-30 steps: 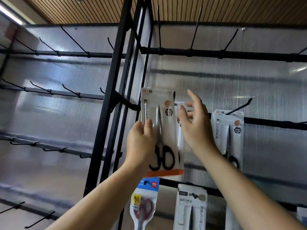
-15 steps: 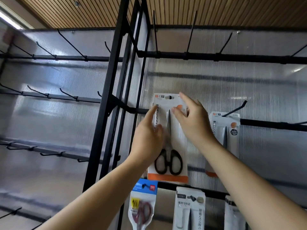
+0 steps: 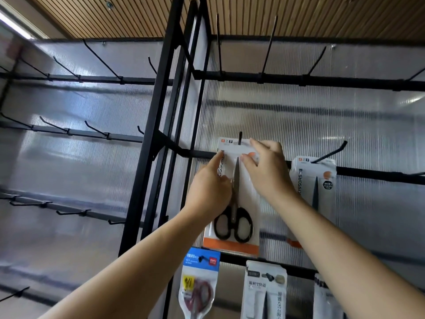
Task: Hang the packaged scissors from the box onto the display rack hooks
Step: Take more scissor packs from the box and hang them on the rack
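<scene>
Two hands meet on the black display rack (image 3: 322, 81), where the packaged scissors (image 3: 232, 226) now hang flat against the middle rail, no longer tilted out to the left as a second ago. The left hand (image 3: 210, 187) grips the pack's left edge, thumb on its front. The right hand (image 3: 268, 171) presses straight fingers against its top right. The hook (image 3: 240, 137) tip now pokes up through the hang hole.

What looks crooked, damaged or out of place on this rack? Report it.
Nothing stands out. The scissors pack sits on its hook, left hand and right hand on it; the neighbouring pack hangs straight too.
</scene>
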Demonstrator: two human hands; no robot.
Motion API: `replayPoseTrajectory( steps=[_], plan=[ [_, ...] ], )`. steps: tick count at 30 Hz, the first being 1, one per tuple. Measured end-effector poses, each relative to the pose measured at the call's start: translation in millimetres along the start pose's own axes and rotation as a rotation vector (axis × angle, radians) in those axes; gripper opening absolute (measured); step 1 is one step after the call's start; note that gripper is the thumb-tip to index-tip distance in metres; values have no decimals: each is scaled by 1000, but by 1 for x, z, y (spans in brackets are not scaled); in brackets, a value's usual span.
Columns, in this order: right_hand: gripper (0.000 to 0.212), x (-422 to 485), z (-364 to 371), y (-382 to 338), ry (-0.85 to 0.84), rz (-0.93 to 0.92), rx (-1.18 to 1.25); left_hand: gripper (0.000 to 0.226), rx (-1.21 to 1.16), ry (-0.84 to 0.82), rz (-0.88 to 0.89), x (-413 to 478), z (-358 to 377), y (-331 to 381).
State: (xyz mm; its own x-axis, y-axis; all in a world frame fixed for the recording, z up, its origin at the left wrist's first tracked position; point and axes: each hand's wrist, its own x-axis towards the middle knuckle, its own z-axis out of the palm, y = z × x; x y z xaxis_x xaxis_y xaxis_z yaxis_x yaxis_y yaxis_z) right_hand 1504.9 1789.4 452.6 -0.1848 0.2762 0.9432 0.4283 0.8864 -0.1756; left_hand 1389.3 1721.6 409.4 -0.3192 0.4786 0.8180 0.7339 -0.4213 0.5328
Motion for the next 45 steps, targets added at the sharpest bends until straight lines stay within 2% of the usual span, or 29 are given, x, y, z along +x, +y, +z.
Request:
replayPoseTrajectory(
  steps=[5, 9, 16, 20, 27, 30, 37, 45],
  plan=[
    [47, 1, 11, 12, -45, -43, -163, 72, 195, -125, -25, 6, 7, -8],
    [49, -1, 13, 17, -77, -47, -263, 80, 331, -140, -10, 10, 13, -12],
    [70, -16, 10, 21, -93, -80, -584, 79, 593, -125, 34, -3, 20, -21],
    [75, -57, 4, 26, -107, -108, -558, 71, 647, -89, 68, -36, 18, -30],
    [72, -197, -5, 68, -222, -70, -486, 68, 788, -94, 361, -159, 49, -80],
    [71, -266, -8, 86, -298, -34, -483, 67, 775, -188, 394, -216, 70, -100],
    [64, -427, -4, 106, -549, 41, -419, 65, 806, -524, 304, -344, 114, -146],
    [59, -544, 23, 109, -842, 156, -301, 59, 869, -830, 193, -448, 124, -188]
  ],
)
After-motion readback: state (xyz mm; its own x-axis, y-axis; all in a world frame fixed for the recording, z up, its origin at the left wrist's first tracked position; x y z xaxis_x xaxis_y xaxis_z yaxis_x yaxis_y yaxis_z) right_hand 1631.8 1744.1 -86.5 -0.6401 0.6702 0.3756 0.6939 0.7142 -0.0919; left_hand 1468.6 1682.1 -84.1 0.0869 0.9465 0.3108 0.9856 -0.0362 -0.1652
